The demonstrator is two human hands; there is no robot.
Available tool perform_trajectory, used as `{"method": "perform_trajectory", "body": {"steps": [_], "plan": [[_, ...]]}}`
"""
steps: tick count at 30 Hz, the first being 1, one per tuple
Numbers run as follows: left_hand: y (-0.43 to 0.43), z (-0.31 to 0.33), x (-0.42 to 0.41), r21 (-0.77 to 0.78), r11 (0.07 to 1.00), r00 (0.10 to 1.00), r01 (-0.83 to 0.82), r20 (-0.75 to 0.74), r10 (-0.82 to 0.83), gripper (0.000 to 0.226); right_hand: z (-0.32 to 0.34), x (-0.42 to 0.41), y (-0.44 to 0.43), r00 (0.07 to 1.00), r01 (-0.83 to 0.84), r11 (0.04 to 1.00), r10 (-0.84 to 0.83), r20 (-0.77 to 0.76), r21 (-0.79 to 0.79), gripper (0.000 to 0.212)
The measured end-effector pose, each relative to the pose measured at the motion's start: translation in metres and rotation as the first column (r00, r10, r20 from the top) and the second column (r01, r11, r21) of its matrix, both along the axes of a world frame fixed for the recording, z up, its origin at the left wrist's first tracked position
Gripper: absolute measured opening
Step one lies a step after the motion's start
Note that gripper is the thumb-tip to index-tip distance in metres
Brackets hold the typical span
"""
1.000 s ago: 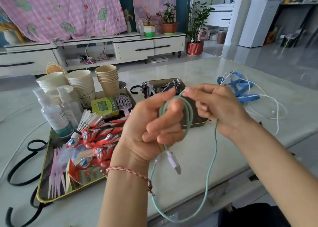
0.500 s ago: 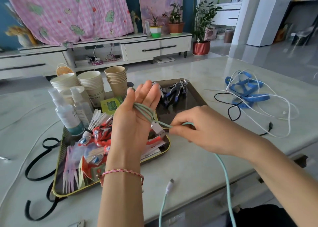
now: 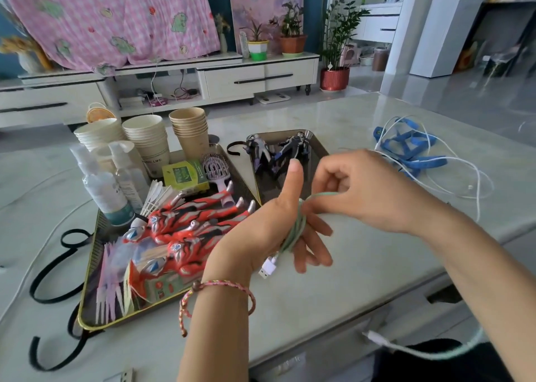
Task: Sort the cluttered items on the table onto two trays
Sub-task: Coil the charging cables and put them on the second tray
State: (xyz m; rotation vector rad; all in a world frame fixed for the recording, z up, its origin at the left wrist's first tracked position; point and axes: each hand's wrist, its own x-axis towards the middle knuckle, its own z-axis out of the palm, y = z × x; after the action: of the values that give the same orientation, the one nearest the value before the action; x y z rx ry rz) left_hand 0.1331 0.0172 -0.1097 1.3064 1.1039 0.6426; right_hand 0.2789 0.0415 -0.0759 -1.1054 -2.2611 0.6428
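Hands at work above the near edge of the surface [image 3: 362, 265]: the left hand [image 3: 269, 231] stands with thumb upright and fingers spread and fairly straight, serving as a spool, while the right hand [image 3: 365, 190] pinches the strand just beside it with curled fingers. Behind them lie two trays, the crowded left tray [image 3: 87, 322] toward the near left corner and the right tray [image 3: 320, 142] holding dark figures [image 3: 275, 152]. A green cable [image 3: 297, 228] is looped round the left palm, with one white plug [image 3: 268, 267] dangling under the hand and its free end [image 3: 375, 337] hanging past the near edge. Step judged: coiling, not yet placing. The next move likely calls for winding in the remaining slack, keeping the loops from springing loose, then setting the coil on a tray; which tray cannot be told.
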Motion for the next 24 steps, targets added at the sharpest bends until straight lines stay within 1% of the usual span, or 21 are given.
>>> {"method": "perform_trajectory", "body": {"steps": [1,3,5,7,9,11,12,13,14,15,16,17,18,19,20,22,24], "plan": [[-0.001,0.001,0.002,-0.012,1.000,0.999,0.016,0.049,-0.015,0.093,0.001,0.003,0.003,0.997,-0.017,0.998,0.013,-0.078,-0.058,0.018],[0.000,0.003,0.003,-0.027,0.998,0.979,0.050,0.198,-0.044,0.089,0.003,0.009,0.007,0.974,-0.110,0.976,0.068,-0.215,-0.189,0.024],[0.001,0.005,0.001,-0.070,0.992,0.929,0.105,0.362,-0.073,0.083,0.003,0.015,0.010,0.948,-0.171,0.948,0.086,-0.305,-0.267,0.029],[-0.001,0.007,-0.003,-0.115,0.976,0.863,0.188,0.493,-0.108,0.069,0.003,0.018,0.012,0.930,-0.183,0.935,0.064,-0.361,-0.305,0.026],[-0.002,0.008,-0.007,-0.102,0.959,0.794,0.266,0.587,-0.158,0.048,0.003,0.022,0.014,0.900,-0.204,0.913,0.033,-0.434,-0.353,0.019],[-0.003,0.009,-0.010,-0.068,0.953,0.732,0.296,0.657,-0.180,0.029,0.004,0.024,0.015,0.856,-0.227,0.892,-0.008,-0.517,-0.390,0.014],[-0.003,0.010,-0.011,-0.066,0.955,0.724,0.290,0.668,-0.174,0.023,0.005,0.025,0.015,0.839,-0.220,0.894,-0.032,-0.544,-0.392,0.013],[-0.004,0.010,-0.011,-0.068,0.960,0.741,0.270,0.652,-0.162,0.020,0.004,0.024,0.016,0.830,-0.193,0.905,-0.056,-0.555,-0.380,0.012],[-0.005,0.011,-0.009,-0.068,0.969,0.780,0.236,0.608,-0.147,0.020,0.004,0.023,0.015,0.831,-0.149,0.925,-0.074,-0.552,-0.348,0.010],[-0.006,0.010,-0.008,-0.065,0.979,0.828,0.191,0.547,-0.125,0.021,0.002,0.021,0.016,0.843,-0.096,0.954,-0.074,-0.533,-0.284,0.006],[-0.006,0.009,-0.006,-0.058,0.988,0.868,0.145,0.487,-0.099,0.023,0.000,0.018,0.016,0.867,-0.036,0.983,-0.058,-0.496,-0.178,0.002],[-0.006,0.009,-0.004,-0.050,0.993,0.894,0.105,0.443,-0.072,0.025,-0.003,0.015,0.017,0.901,0.038,0.999,-0.043,-0.431,-0.021,0.005],[-0.006,0.009,-0.003,-0.054,0.996,0.905,0.071,0.423,-0.042,0.027,-0.007,0.013,0.018,0.938,0.096,0.983,-0.037,-0.344,0.157,0.006],[-0.006,0.010,-0.003,-0.072,0.997,0.904,0.042,0.427,-0.007,0.027,-0.012,0.010,0.018,0.966,0.124,0.939,-0.042,-0.254,0.319,0.006],[-0.006,0.011,-0.004,-0.101,0.995,0.893,0.020,0.449,0.027,0.027,-0.016,0.008,0.018,0.984,0.123,0.893,-0.053,-0.171,0.433,0.011],[-0.006,0.014,-0.007,-0.148,0.989,0.872,-0.010,0.483,0.081,0.022,-0.022,0.005,0.016,0.997,0.077,0.830,-0.080,-0.019,0.553,0.022],[-0.007,0.015,-0.011,-0.159,0.987,0.876,-0.037,0.470,0.109,0.019,-0.023,0.005,0.014,0.987,0.011,0.765,-0.113,0.117,0.644,0.028]]}}
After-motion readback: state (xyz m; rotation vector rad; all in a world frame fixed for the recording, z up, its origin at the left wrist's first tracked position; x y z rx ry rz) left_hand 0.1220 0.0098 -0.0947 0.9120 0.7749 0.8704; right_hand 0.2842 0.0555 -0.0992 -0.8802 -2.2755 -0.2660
